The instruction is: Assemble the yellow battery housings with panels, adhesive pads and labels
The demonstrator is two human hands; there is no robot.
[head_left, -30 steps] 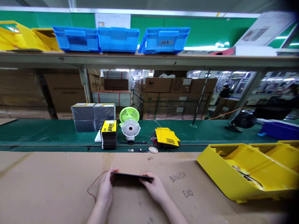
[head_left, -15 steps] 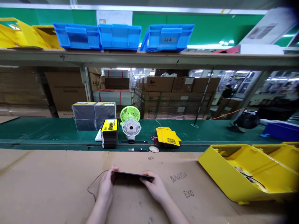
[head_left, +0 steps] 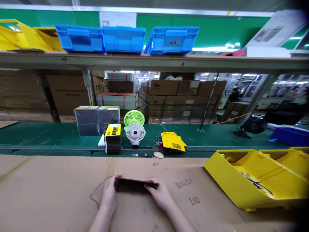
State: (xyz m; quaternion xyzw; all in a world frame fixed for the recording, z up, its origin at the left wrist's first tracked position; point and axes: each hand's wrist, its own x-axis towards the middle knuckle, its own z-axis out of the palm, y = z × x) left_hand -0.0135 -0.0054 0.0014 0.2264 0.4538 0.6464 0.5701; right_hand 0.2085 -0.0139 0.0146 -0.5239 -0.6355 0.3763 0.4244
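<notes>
A thin black panel (head_left: 135, 181) is held edge-on between my two hands, a little above the cardboard sheet (head_left: 60, 190). My left hand (head_left: 110, 190) grips its left end, fingers curled behind it. On the right end my right hand (head_left: 158, 191) is closed, thumb along the near side. From the left side a thin dark red wire (head_left: 94, 192) loops out and hangs beside my left wrist. The panel's far face is hidden from me. Handwritten words mark the cardboard right of my right hand.
Yellow bins (head_left: 243, 190) stand at the right, with small parts inside. Behind the cardboard are a stack of black and yellow packs (head_left: 113, 141), a white fan (head_left: 135, 132), a green fan (head_left: 131, 116) and yellow cards (head_left: 172, 141). Blue bins (head_left: 124, 40) line the shelf above.
</notes>
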